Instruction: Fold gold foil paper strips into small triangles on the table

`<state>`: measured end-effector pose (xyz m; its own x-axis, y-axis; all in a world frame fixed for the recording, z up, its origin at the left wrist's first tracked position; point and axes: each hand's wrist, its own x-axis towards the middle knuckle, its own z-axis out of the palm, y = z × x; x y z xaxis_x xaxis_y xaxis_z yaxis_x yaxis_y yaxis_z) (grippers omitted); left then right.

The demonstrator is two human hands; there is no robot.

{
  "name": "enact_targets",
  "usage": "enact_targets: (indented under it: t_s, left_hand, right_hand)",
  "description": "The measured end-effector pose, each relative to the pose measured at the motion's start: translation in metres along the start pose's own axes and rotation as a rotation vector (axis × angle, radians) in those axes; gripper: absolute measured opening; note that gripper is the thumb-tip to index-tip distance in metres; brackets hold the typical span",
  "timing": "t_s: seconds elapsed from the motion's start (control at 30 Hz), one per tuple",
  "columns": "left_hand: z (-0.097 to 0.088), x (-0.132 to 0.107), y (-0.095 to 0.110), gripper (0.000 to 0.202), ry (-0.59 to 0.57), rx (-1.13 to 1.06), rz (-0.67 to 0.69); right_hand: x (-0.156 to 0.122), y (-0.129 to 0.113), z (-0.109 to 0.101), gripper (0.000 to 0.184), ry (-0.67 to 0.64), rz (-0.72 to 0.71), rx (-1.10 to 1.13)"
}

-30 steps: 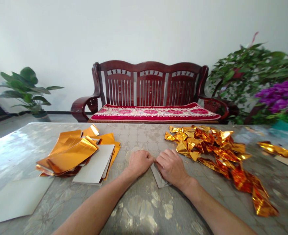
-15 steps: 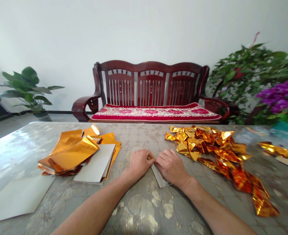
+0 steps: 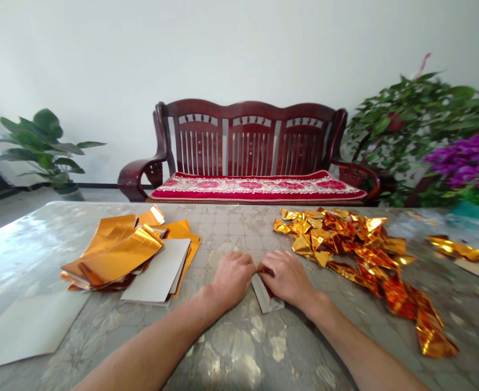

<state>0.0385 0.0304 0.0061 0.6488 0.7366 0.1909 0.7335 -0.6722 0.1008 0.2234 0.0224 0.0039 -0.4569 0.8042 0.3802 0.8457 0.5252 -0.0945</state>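
Observation:
Between my hands lies a small folded piece of foil paper (image 3: 265, 298), its pale backing outward and a dark reddish strip showing near the right hand. My left hand (image 3: 233, 277) is closed, its curled fingers at the paper's far left corner. My right hand (image 3: 286, 277) pinches the far right part of the same paper, thumb and fingertips together. The paper's near end sticks out below both hands on the table. Fingers cover its far end, so the fold there is hidden.
Loose gold foil sheets (image 3: 117, 250) and pale-backed sheets (image 3: 158, 271) are stacked at left, with a single pale sheet (image 3: 27, 328) nearer. Folded gold foil pieces (image 3: 345, 239) heap up at right. Beyond the patterned table (image 3: 231, 222) stands a wooden bench (image 3: 250, 138).
My right hand has rolled slightly, uncovering more of the folded paper and a reddish strip. The left fingers have shifted a little at the far edge. The piles look the same.

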Motion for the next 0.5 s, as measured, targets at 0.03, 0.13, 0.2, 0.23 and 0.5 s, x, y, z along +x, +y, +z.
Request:
enact_targets:
  t_s: [0.03, 0.13, 0.2, 0.23, 0.5]
  left_hand:
    - [-0.001, 0.000, 0.001, 0.018, -0.006, 0.018, 0.012]
    - [-0.003, -0.001, 0.002, 0.019, -0.018, 0.059, 0.042]
    - [-0.004, -0.001, 0.002, 0.019, -0.024, 0.070, 0.053]
    - [-0.004, -0.001, 0.002, 0.019, -0.027, 0.073, 0.056]
    - [-0.003, -0.002, 0.002, 0.018, -0.029, 0.096, 0.076]
  right_hand:
    - [0.000, 0.001, 0.000, 0.010, -0.022, 0.026, 0.034]
    - [0.001, 0.004, -0.002, 0.007, -0.077, 0.079, 0.127]
    - [0.001, 0.007, -0.003, 0.010, -0.106, 0.092, 0.184]
    - [0.001, 0.008, -0.004, 0.013, -0.116, 0.095, 0.208]
    - [-0.010, 0.018, -0.006, 0.014, -0.087, 0.084, 0.272]
